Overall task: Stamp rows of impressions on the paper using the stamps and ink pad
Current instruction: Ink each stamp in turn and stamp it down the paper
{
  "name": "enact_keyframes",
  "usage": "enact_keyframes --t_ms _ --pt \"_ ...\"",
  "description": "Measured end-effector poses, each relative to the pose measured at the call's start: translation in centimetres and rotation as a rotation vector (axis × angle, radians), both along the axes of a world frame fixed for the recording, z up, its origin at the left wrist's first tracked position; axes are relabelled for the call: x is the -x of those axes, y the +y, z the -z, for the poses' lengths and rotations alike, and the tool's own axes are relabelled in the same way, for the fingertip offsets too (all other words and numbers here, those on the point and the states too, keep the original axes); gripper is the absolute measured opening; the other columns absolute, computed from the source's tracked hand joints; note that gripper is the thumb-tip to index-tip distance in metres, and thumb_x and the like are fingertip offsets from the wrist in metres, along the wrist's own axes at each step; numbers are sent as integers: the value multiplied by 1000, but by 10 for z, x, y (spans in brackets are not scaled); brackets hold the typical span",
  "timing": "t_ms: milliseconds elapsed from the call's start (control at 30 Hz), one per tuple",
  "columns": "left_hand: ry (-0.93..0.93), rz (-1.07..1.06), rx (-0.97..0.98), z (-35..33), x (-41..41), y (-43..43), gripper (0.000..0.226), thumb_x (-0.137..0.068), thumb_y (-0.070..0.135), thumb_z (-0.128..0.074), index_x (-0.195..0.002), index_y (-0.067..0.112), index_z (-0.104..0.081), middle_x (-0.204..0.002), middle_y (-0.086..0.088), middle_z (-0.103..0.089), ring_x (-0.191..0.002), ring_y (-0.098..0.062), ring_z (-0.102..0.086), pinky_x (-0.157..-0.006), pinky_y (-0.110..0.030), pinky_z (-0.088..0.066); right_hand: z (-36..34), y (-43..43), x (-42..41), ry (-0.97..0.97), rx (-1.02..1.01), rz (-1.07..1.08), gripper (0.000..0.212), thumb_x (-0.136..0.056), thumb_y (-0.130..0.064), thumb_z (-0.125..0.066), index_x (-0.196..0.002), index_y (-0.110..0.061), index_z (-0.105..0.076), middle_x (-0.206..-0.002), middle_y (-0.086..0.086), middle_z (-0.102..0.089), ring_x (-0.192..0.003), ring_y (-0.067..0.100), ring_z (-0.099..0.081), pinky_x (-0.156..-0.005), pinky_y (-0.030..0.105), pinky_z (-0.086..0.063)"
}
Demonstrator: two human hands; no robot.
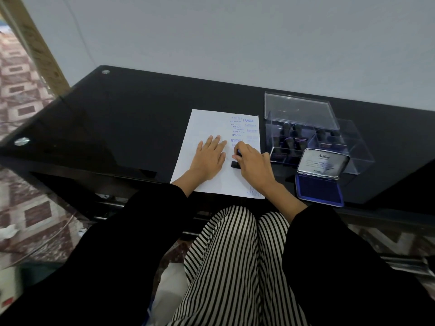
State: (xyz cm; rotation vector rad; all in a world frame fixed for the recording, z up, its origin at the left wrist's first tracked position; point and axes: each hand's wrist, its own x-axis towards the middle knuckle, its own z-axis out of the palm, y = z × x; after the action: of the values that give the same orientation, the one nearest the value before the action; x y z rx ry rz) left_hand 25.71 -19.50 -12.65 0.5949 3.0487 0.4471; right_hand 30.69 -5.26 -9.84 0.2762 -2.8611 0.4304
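A white sheet of paper (202,123) lies on the black glass table, with blue impressions reading FRAGILE stacked near its top right and another faint mark at its bottom right corner. My left hand (209,157) rests flat on the sheet, fingers spread. My right hand (253,164) grips a black stamp (235,164) whose base sits on the paper just right of my left hand. An open ink pad (319,190) with a blue pad and a metal lid lies at the table's front edge, right of the paper.
A clear plastic box (303,128) with its lid raised holds several dark-handled stamps, behind the ink pad. The table (117,118) stands against a pale wall. My striped knees sit under the front edge. Patterned floor shows at left.
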Motion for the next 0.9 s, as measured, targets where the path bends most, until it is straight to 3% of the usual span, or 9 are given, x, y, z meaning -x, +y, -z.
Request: enact_keyframes --t_ms 667,900 --pt "35 -5 55 -5 -3 4 47 -102 25 -23 -148 13 -21 -157 -11 -14 -146 -27 -9 -118 -43 -10 -2 -1 -2 -21 72 23 8 -99 -23 -40 -96 -16 -44 -94 -2 -59 -83 21 -53 -72 34 -25" --pt "20 16 95 -21 3 7 45 -101 22 -30 -145 13 -27 -155 -9 -22 -144 -24 -18 -118 -39 -16 -16 8 -3 -104 108 48 11 -98 -25 -43 -101 -16 -47 -100 0 -62 -95 22 -51 -88 40 -29"
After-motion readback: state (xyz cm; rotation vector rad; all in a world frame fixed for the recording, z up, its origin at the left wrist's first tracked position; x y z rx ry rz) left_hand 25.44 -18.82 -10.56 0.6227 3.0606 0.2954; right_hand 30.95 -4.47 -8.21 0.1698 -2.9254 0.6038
